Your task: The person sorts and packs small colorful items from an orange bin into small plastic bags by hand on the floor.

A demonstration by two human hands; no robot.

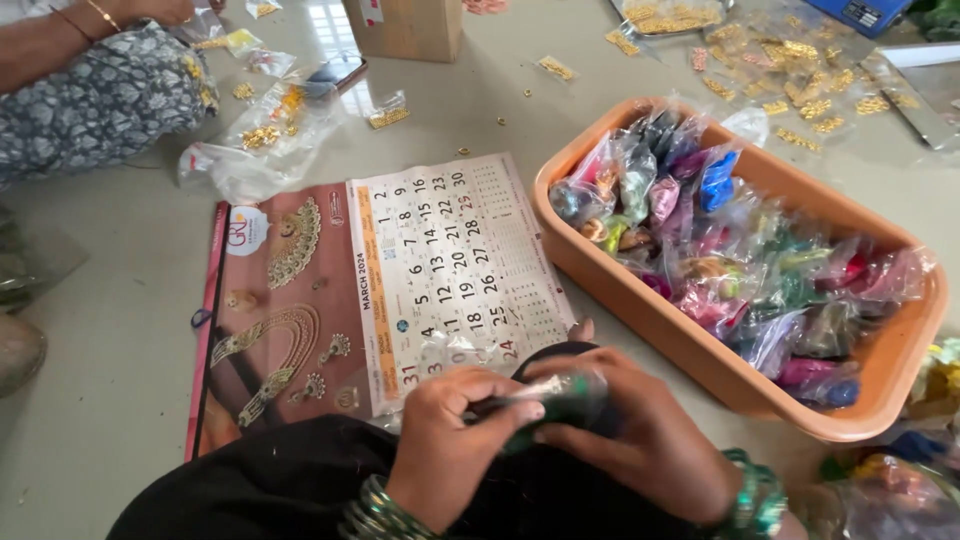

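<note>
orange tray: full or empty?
Full. The orange tray is heaped to its rim with small clear bags of coloured pieces; none of its floor shows.

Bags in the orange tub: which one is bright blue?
The bright blue bag near the far rim of the orange tub, standing up between purple and grey-green bags. The others run pink, green, purple or grey.

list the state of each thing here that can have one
left hand: closed, pinching the small plastic bag
right hand: closed around the same bag
small plastic bag: held between both hands, green inside
orange tray: full of bagged coloured bits
calendar: lying flat and open on the floor
cardboard box: upright, closed side showing
</note>
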